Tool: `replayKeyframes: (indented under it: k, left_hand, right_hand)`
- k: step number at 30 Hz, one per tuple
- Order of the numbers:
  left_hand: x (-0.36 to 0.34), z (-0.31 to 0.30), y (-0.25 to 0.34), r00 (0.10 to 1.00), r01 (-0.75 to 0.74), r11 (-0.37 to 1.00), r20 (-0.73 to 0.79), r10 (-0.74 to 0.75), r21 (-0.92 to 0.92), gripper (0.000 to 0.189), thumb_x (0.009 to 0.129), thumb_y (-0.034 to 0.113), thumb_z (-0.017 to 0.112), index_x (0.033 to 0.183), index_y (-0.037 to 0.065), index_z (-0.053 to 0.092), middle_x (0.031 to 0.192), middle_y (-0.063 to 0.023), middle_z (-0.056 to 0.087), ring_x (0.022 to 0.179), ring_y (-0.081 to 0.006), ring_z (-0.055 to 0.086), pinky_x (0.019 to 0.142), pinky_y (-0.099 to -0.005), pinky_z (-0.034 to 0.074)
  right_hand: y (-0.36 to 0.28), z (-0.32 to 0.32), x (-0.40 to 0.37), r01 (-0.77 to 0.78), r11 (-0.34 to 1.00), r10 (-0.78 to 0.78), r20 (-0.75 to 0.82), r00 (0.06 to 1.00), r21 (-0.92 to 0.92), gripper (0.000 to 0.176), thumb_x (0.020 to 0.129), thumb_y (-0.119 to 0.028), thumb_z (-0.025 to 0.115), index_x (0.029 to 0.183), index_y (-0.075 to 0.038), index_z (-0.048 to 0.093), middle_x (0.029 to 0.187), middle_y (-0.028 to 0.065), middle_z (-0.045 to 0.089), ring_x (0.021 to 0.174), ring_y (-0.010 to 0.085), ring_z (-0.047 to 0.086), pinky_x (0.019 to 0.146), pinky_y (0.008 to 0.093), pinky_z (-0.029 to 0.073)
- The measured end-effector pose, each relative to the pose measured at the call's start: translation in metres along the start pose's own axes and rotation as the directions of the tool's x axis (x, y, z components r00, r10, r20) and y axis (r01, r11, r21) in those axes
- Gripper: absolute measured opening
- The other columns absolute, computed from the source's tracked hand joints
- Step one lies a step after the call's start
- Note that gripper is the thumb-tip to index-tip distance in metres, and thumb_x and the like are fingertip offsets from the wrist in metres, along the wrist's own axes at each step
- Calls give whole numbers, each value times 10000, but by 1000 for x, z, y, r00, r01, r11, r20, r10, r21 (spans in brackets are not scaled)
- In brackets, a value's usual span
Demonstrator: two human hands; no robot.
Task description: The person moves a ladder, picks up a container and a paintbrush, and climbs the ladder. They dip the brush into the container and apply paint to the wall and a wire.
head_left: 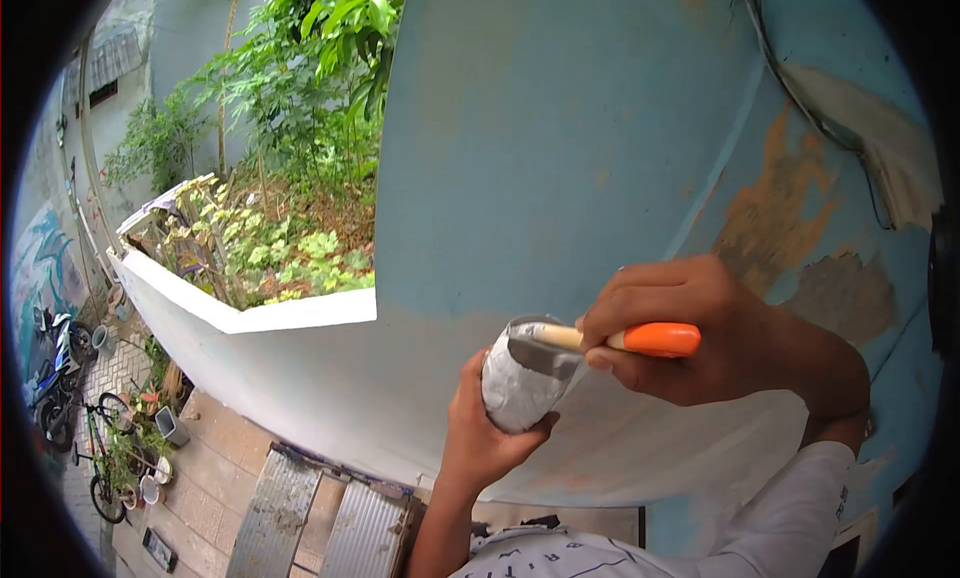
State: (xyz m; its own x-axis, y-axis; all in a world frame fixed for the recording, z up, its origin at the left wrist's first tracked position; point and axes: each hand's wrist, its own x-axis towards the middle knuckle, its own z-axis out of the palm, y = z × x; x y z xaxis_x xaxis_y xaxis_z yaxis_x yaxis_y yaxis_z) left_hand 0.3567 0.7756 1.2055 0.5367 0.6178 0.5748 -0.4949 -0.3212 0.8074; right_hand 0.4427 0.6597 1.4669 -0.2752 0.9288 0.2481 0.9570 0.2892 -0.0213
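My left hand (pixel 487 433) is wrapped round a white, paint-smeared cup (pixel 520 388), held tilted in front of my chest. In my right hand (pixel 690 323) is a paintbrush (pixel 660 339) with a pale wooden handle and an orange end. The brush's head reaches into the cup's mouth, and its bristles are mostly hidden there. Grey shows on the inner wall of the cup. Behind both hands stands a wall (pixel 540 158), blue above and whitish along its lower part.
A white ledge (pixel 300 312) borders a bed of plants (pixel 300 248) at left. Below lie corrugated sheets (pixel 360 533), potted plants (pixel 150 488), a bicycle (pixel 97 448) and a motorcycle (pixel 60 378). Paint peels from the wall at right, where a cable (pixel 800 103) hangs.
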Motion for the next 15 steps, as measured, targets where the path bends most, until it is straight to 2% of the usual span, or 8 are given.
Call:
replayKeyframes:
  k: [2, 3, 5, 8, 10, 12, 14, 15]
  left_hand:
    - [1, 1, 5, 999, 33, 999, -8, -33, -30, 884, 708, 217, 937, 1407, 5, 437, 1195, -197, 684, 1102, -326, 711, 933, -414, 569]
    - [0, 1, 4, 1000, 26, 1000, -10, -26, 3, 883, 708, 219, 940, 1402, 6, 437, 1197, -198, 685, 1103, -328, 711, 936, -421, 570]
    - [-1, 0, 2, 999, -26, 999, -25, 27, 38, 882, 708, 222, 943, 1398, 7, 437, 1198, -199, 686, 1105, -330, 711, 939, -428, 571]
    - [-7, 2, -4, 999, -29, 999, -28, 30, 35, 895, 709, 236, 952, 1403, 10, 434, 1220, -204, 677, 1109, -338, 707, 939, -452, 573]
    - [-10, 3, -6, 998, -18, 986, -62, 29, 165, 957, 687, 268, 965, 1445, 25, 434, 1239, -254, 671, 1175, -421, 670, 942, -486, 555]
    - [-9, 3, -4, 998, -20, 991, -60, 28, 133, 946, 687, 271, 963, 1436, 20, 441, 1237, -255, 670, 1171, -422, 672, 938, -484, 556]
    - [-8, 2, -1, 998, -12, 992, -54, 18, 125, 929, 680, 286, 961, 1411, 11, 458, 1246, -262, 660, 1161, -433, 668, 938, -490, 552]
    - [-8, 1, -3, 998, -15, 993, -57, 22, 121, 929, 680, 286, 961, 1411, 11, 458, 1246, -262, 660, 1161, -433, 668, 938, -490, 552]
  right_hand:
    - [-2, -19, 5, -62, 973, 67, -17, 998, 224, 89, 932, -89, 752, 973, -37, 693, 849, 93, 714, 719, 222, 693, 645, 327, 532]
    - [-2, -32, 9, -37, 983, 44, -35, 998, 179, 89, 932, -89, 752, 973, -37, 693, 849, 93, 714, 719, 222, 693, 645, 327, 532]
    - [-3, -57, 17, -2, 988, 29, -177, 984, 154, 86, 934, -94, 758, 981, -36, 716, 853, 75, 731, 728, 155, 677, 654, 309, 525]
    - [7, -97, 49, 13, 986, -72, -359, 931, -164, 83, 950, -99, 752, 993, -31, 729, 836, 65, 727, 717, 133, 659, 662, 305, 523]
    - [26, -124, 80, 41, 898, -245, -421, 874, -437, 113, 954, -119, 756, 1008, -25, 725, 852, 78, 732, 704, 173, 648, 676, 315, 523]
    - [43, -154, 111, 36, 784, -377, -429, 821, -620, 131, 958, -144, 755, 1025, -35, 729, 872, 95, 735, 734, 216, 668, 698, 333, 530]
    - [49, -179, 136, -89, 736, -332, -472, 816, -671, 151, 978, -196, 736, 1030, -54, 733, 872, 102, 731, 771, 264, 683, 731, 371, 542]
    - [57, -191, 148, -85, 732, -337, -468, 817, -676, 151, 978, -196, 736, 1030, -54, 733, 872, 102, 731, 771, 264, 683, 731, 371, 542]
